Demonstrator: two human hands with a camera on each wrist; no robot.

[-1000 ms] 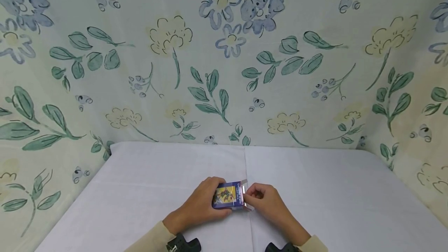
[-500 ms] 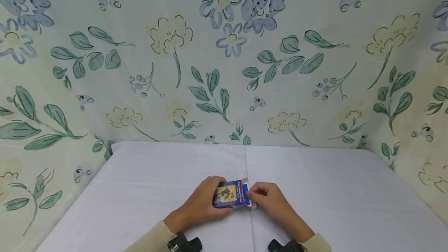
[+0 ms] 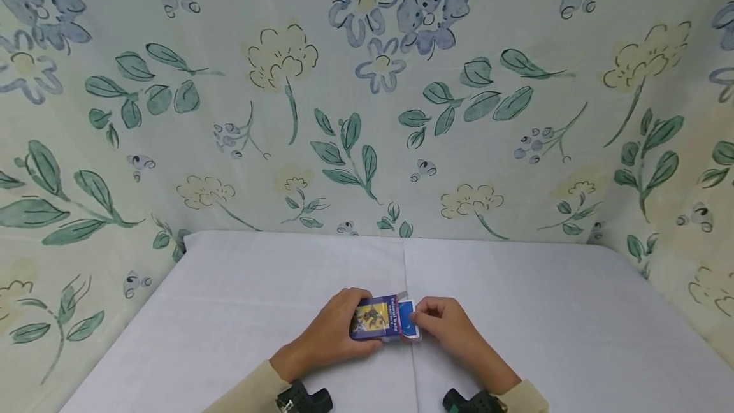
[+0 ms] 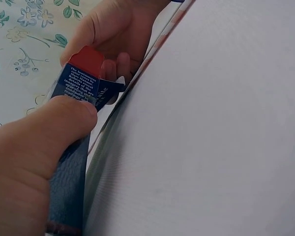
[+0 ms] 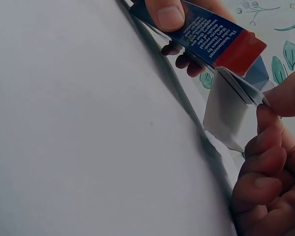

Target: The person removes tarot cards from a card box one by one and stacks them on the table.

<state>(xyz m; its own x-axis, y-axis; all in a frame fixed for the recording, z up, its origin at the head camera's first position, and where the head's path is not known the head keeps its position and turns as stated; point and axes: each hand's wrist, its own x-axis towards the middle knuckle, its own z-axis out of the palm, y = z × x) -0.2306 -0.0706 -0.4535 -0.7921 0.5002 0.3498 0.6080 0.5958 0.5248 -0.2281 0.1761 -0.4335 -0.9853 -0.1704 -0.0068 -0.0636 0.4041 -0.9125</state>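
Observation:
My left hand (image 3: 328,331) grips a dark blue card box (image 3: 371,317) by its sides. On its front are a yellow picture and the words "Universal Waite". Its right end is undone, with a red side flap (image 5: 243,51) and a pale lid flap (image 5: 225,105) sticking out. A blue card with a white edge (image 3: 408,324) pokes out of that end. My right hand (image 3: 450,330) pinches its outer edge between thumb and forefinger, the other fingers curled below. In the left wrist view my thumb (image 4: 73,115) lies along the narrow printed side of the box (image 4: 71,172).
A white cloth (image 3: 258,273) with a crease down its middle covers the table. Floral fabric (image 3: 367,94) hangs behind it and at both sides. Each wrist wears a black camera mount, the left mount (image 3: 304,398) and the right mount (image 3: 473,401).
The right hand has moved a little to the right, drawing the blue card partway out of the box. The left hand keeps its grip on the box, almost unmoved.

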